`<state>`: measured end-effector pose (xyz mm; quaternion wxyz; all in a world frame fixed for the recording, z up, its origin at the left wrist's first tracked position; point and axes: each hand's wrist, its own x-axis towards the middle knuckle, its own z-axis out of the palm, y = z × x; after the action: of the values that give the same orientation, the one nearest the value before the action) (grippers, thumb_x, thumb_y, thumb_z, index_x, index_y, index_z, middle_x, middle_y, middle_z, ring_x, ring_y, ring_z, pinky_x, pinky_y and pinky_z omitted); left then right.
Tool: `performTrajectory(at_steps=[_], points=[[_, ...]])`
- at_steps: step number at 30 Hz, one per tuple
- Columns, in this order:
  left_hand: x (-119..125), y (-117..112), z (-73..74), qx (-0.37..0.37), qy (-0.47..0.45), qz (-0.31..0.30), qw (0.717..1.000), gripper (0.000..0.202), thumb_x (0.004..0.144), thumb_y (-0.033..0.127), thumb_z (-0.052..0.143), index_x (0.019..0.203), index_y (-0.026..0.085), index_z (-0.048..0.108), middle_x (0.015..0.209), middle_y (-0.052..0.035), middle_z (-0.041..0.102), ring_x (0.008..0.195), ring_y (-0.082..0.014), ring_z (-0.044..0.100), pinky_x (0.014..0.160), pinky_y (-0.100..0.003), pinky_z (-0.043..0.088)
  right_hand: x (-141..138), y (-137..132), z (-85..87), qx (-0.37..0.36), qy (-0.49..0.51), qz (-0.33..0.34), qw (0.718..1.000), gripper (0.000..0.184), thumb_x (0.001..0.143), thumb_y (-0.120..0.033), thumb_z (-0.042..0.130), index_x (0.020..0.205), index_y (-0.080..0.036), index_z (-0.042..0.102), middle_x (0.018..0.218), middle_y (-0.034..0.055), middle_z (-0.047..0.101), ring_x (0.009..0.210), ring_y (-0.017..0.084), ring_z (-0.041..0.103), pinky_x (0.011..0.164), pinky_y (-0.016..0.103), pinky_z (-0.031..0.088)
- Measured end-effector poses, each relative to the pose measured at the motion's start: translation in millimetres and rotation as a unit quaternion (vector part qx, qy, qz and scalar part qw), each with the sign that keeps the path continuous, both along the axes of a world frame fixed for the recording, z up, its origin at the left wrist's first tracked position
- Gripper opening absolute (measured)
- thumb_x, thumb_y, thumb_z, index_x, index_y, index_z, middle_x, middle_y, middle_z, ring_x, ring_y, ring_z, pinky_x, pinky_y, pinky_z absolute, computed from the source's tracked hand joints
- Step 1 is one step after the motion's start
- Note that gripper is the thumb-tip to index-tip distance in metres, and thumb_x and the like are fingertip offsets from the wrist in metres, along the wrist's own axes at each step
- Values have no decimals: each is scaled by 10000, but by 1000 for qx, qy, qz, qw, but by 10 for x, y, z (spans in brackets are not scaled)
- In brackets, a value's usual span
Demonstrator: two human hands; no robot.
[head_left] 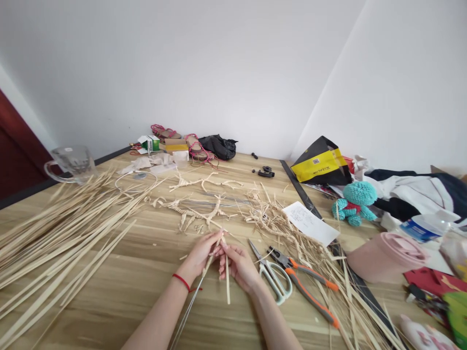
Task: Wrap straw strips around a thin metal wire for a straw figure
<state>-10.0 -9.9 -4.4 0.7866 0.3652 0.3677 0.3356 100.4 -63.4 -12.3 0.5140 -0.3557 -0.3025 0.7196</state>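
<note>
My left hand (201,253) and my right hand (237,263) meet over the wooden table (146,272), both pinched on thin pale straw strips (226,277). A long thin wire or stem (189,306) runs from the left fingers back toward me. A red cord circles my left wrist. Just beyond the hands lie woven straw figures (197,214). White-handled scissors (272,274) and orange-handled pliers (306,287) lie to the right of my right hand.
A big pile of straw strips (54,238) covers the left side; straw scraps (292,233) lie right. A glass mug (71,163), pink sandals (182,138), a paper note (310,223), a teal crochet toy (355,201), a pink container (386,255) and clothes surround them.
</note>
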Motion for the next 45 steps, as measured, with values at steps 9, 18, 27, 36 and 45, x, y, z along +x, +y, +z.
performTrajectory(at_steps=[9,18,27,36,45], points=[[-60,10,48,-1,-11,-106,994,303,766,455,570,702,159,564,417,41,455,361,-127,471,380,-228,364,43,-15,-26,25,-8,21,999,378,753,-482,616,755,-104,622,507,19,608,387,117,559,371,223,499],[-108,46,39,-30,-50,-108,992,302,802,417,566,695,135,548,457,65,408,331,-29,314,360,-158,262,60,7,-56,11,-38,7,999,395,701,-515,654,721,-128,577,439,-27,575,311,95,503,315,190,432],[-146,94,-106,-110,-116,-112,981,196,836,290,554,832,100,599,477,67,349,383,-26,282,405,-149,288,80,-36,-67,22,-40,16,999,370,737,-509,620,777,-145,565,413,-46,557,285,94,470,276,174,375],[-99,51,-96,-84,-129,-107,982,277,814,321,578,1008,126,605,455,74,349,397,-45,307,418,-158,287,85,-144,-40,31,-20,4,999,312,777,-438,612,772,-128,589,480,-15,588,334,91,505,333,180,421],[-51,-23,-102,-153,-137,-85,975,256,856,330,499,947,117,607,462,72,345,361,-31,267,373,-140,235,77,-161,-34,25,-42,-2,999,289,789,-417,609,799,-130,580,474,-14,597,317,93,502,323,179,419]])
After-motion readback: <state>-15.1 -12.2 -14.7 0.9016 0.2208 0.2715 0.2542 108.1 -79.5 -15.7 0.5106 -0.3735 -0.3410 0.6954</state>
